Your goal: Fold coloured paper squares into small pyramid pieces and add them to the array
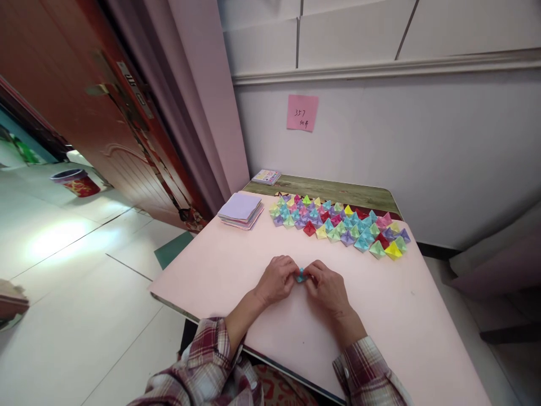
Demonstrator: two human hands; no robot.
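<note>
A small blue folded paper piece (301,276) sits between my two hands, low over the pink tabletop (220,270). My left hand (278,279) pinches its left side with the fingertips. On the other side my right hand (327,286) grips it between thumb and fingers. Most of the paper is hidden behind my fingers. Beyond the hands, rows of folded paper boats (349,237) in many colours stand close together. To their left lies a stack of square paper sheets (240,207), a lilac one on top.
A small pack with a printed cover (266,177) lies at the table's back left corner. A pink note (302,113) is stuck on the wall. Left of the table are a curtain, a wooden door (84,84) and a bin (78,182) on the tiled floor.
</note>
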